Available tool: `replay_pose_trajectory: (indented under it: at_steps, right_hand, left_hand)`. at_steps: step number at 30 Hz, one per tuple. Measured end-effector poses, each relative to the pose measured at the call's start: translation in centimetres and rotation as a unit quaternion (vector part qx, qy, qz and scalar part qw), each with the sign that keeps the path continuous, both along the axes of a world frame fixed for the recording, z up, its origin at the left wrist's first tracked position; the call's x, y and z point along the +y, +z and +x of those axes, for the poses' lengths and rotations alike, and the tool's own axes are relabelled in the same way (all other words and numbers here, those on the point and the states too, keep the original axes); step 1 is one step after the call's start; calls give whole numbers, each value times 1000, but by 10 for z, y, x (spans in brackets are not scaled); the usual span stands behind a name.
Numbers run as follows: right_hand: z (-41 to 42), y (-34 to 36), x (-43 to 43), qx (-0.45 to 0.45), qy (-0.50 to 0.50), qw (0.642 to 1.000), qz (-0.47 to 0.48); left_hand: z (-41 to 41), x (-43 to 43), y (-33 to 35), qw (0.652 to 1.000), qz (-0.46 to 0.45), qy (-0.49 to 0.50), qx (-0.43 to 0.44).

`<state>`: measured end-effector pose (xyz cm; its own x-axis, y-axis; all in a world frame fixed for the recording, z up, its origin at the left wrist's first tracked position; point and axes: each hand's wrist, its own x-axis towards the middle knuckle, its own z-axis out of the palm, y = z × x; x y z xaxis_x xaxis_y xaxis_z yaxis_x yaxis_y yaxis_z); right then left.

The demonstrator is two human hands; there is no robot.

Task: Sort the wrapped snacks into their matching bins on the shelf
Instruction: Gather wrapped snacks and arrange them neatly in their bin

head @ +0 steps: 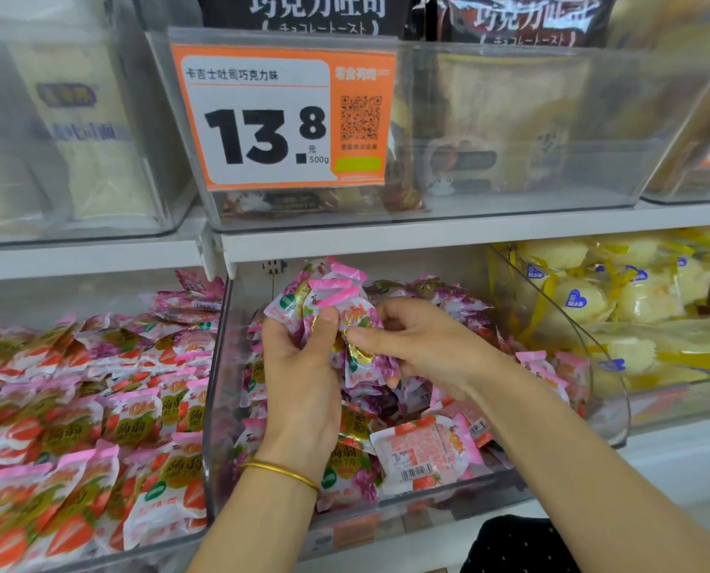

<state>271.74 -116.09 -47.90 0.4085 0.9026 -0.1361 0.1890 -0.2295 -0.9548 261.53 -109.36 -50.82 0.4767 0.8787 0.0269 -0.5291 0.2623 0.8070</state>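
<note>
My left hand (299, 366) grips a bunch of purple grape-print wrapped snacks (324, 299) above the middle clear bin (216, 407). My right hand (419, 345) pinches one purple snack pack (363, 366) at the bottom of that bunch. The middle bin holds mostly purple packs, with a few red strawberry-print packs (427, 448) lying at its front. The left bin (97, 407) is filled with strawberry-print packs.
A right-hand bin (609, 378) holds yellow wrapped cakes. On the shelf above stand clear bins with toast bags and an orange price tag (283, 117) reading 13.8. A white shelf edge (386, 241) runs just above my hands.
</note>
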Motion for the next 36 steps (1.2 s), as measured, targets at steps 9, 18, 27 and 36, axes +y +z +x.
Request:
replay_pose_trajectory:
  at_steps: [9, 18, 27, 36]
  right_hand:
    - [9, 0, -8, 214, -89, 972, -20]
    - [50, 20, -25, 282, -178, 941, 57]
    - [83, 15, 20, 223, -229, 947, 28]
    - [96, 6, 26, -19, -269, 963, -25]
  left_hand:
    - [25, -7, 13, 998, -34, 15, 43]
    - [64, -6, 31, 994, -37, -42, 92]
    - [87, 30, 38, 953, 160, 16, 257]
    - [75, 42, 28, 797, 371, -13, 476]
